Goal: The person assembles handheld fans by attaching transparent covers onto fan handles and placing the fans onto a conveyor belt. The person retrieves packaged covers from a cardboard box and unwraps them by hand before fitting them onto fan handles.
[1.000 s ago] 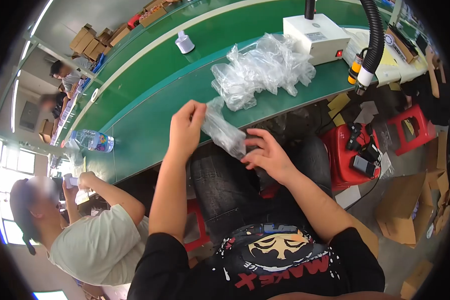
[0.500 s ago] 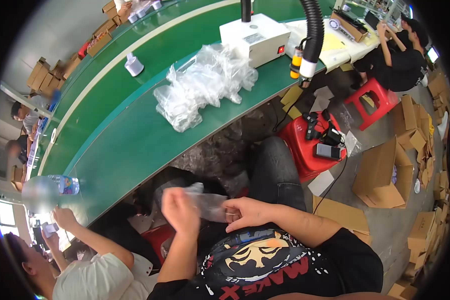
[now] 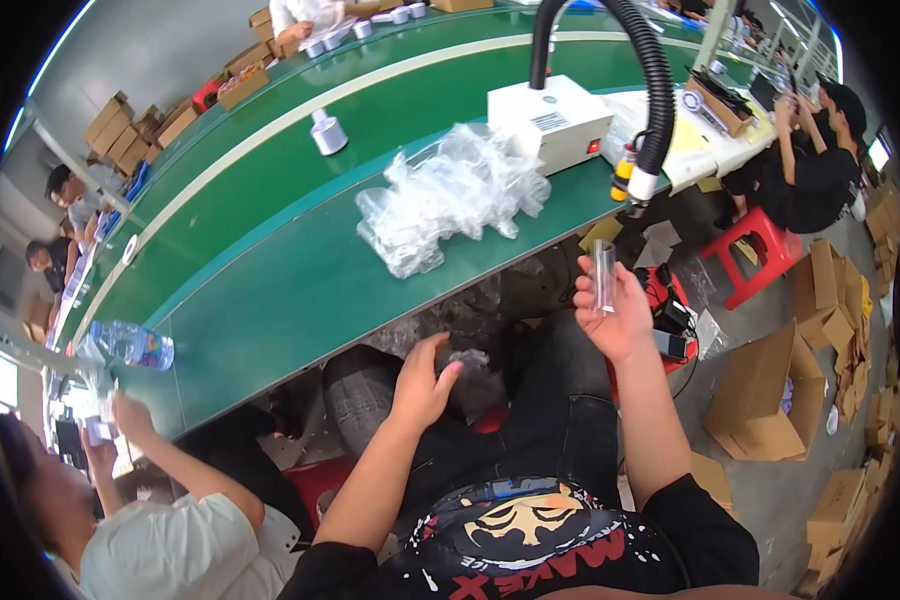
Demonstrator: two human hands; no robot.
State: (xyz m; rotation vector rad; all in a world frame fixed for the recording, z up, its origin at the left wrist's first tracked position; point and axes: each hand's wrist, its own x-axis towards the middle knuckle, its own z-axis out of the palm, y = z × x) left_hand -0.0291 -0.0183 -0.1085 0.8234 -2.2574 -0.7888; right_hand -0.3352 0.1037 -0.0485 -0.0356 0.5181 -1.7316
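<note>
In my right hand [image 3: 620,310] is a clear plastic cylinder [image 3: 603,277], held upright below the black hose's nozzle and apart from it. My left hand [image 3: 425,385] is over my lap with thumb and fingers apart and nothing between them. Just beside its thumb is a small crumpled clear plastic bag [image 3: 470,358]; whether it touches the hand I cannot tell. A heap of clear plastic bags [image 3: 450,195] lies on the green table [image 3: 260,310] in front of me.
A white machine [image 3: 550,120] stands behind the heap, near a black hose [image 3: 658,110] with a yellow-banded nozzle. A white device [image 3: 327,132] sits on the green belt, a water bottle [image 3: 132,345] at left. A co-worker [image 3: 185,540] sits close on my left; a cardboard box [image 3: 760,400] is on the floor right.
My hands have moved apart. The right has risen away from my body with the clear cylinder; the left has opened and let go of the plastic bag. The view has shifted slightly.
</note>
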